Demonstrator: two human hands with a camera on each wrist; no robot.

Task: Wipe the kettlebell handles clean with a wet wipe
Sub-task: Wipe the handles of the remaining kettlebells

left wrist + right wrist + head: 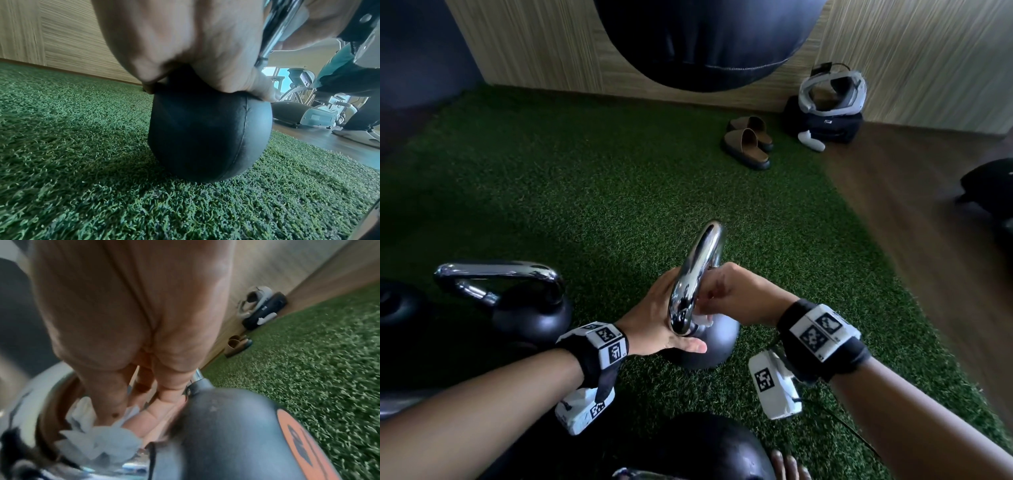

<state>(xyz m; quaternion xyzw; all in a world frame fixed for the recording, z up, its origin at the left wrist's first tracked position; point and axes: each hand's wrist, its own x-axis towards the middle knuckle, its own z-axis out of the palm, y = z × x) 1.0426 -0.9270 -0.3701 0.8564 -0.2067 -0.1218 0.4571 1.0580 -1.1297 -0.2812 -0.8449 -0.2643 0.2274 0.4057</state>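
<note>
A black kettlebell (719, 346) with a chrome handle (698, 270) stands on the green turf in front of me. My left hand (659, 318) grips it where the handle meets the ball, thumb lying along the ball. In the left wrist view the palm (185, 48) sits on top of the ball (205, 134). My right hand (729, 294) pinches a crumpled white wet wipe (703, 320) against the lower part of the handle from the right. The right wrist view shows the wipe (98, 443) bunched under the fingers (158, 402), next to the ball (226, 434).
A second kettlebell (530, 311) with a chrome handle stands to the left, and another dark one (688, 445) lies just below my hands. Sandals (748, 142) and a black bag with a headset (825, 116) sit by the wooden wall. A punching bag (705, 41) hangs ahead.
</note>
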